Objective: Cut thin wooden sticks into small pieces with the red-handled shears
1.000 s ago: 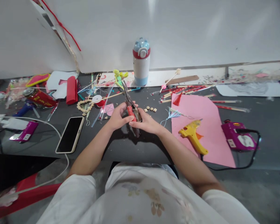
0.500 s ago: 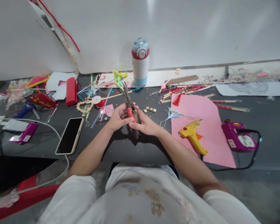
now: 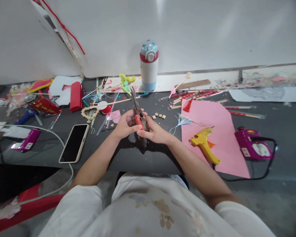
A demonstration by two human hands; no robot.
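Observation:
In the middle of the dark table, both hands are closed around a pair of pliers (image 3: 137,108) with a red handle. Its long dark jaws point up and away from me. My left hand (image 3: 126,125) grips the red handle, thumb laid across it. From the other side, my right hand (image 3: 153,131) closes on the other handle, its thumb close to the left one. The fingers partly hide the handles. Several small beige pieces (image 3: 159,116) lie just right of the hands. A thin wooden stick (image 3: 118,102) lies beyond the left hand.
A bottle (image 3: 149,69) stands at the back. At right, a yellow glue gun (image 3: 204,144) rests on pink paper (image 3: 227,154), near a purple power strip (image 3: 253,144). At left lie a phone (image 3: 74,144), a red can (image 3: 43,103) and a beaded loop (image 3: 90,113).

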